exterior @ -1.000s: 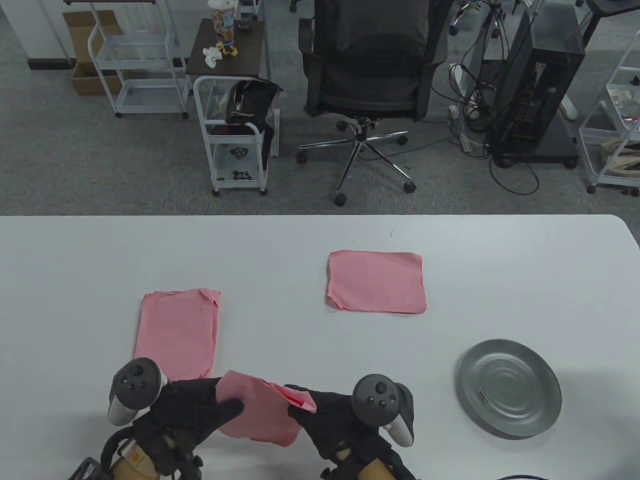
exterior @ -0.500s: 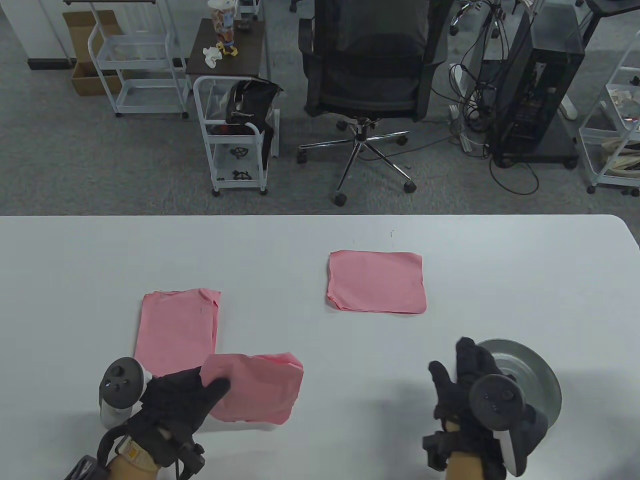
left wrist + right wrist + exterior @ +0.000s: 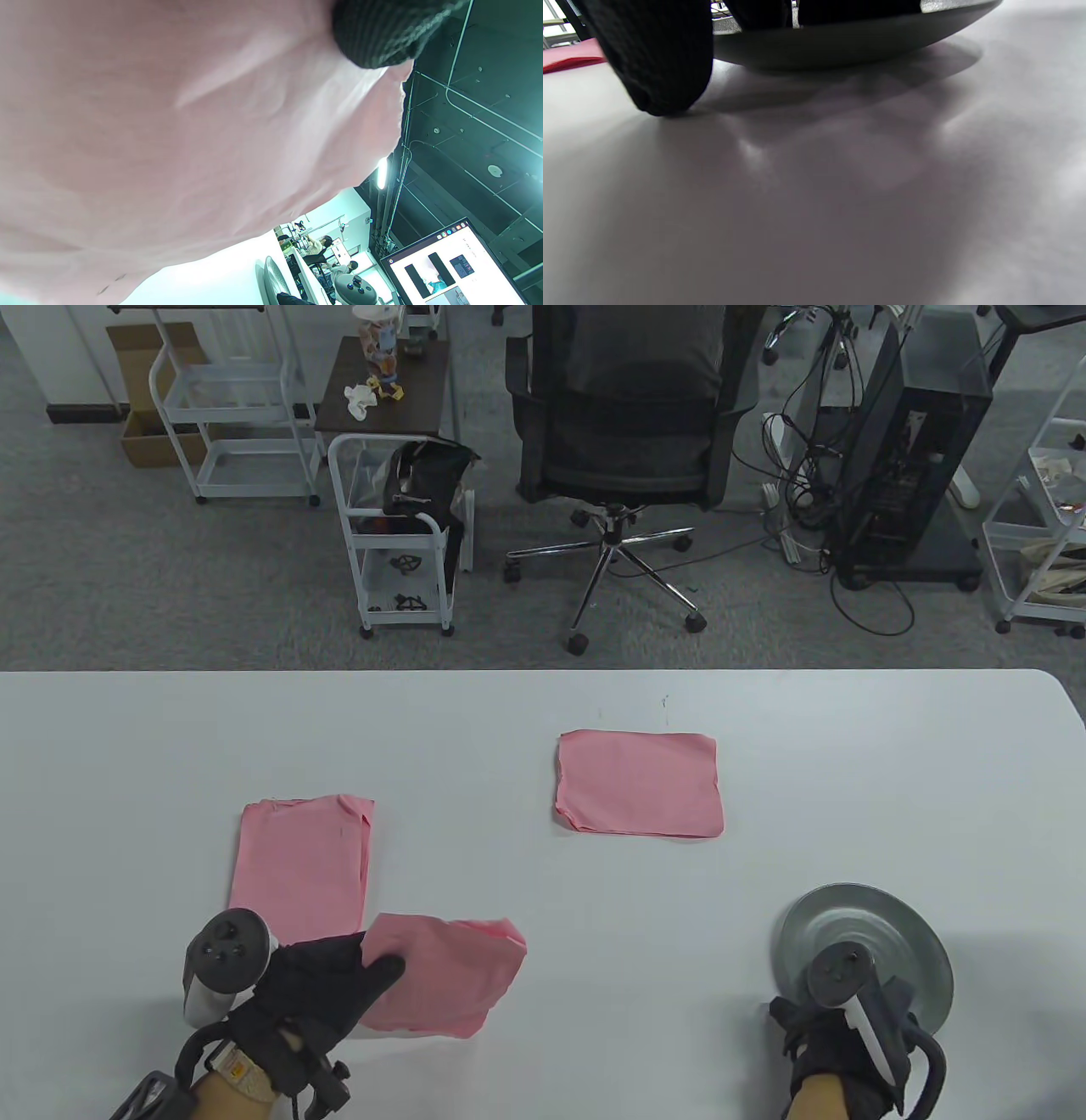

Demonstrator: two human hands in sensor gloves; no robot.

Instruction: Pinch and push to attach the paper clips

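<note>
My left hand (image 3: 373, 976) grips the left edge of a pink paper stack (image 3: 445, 976) and holds it just above the table, thumb on top. In the left wrist view the paper (image 3: 169, 127) fills most of the frame, with one fingertip (image 3: 382, 34) on it. My right hand (image 3: 819, 1022) is at the near edge of the round metal plate (image 3: 882, 933); its tracker hides the fingers. In the right wrist view the thumb (image 3: 657, 55) touches the table beside the plate (image 3: 848, 42), and the fingers reach over its rim. No paper clip is visible.
Two more pink paper stacks lie on the white table, one at the left (image 3: 301, 865) just behind my left hand and one at the centre back (image 3: 640, 785). The table's far edge (image 3: 543, 672) borders the floor with a chair and carts.
My right hand let go of the pink stack and moved right to the metal plate, then lowered onto its near edge. My left hand keeps holding the stack, which shifted slightly.
</note>
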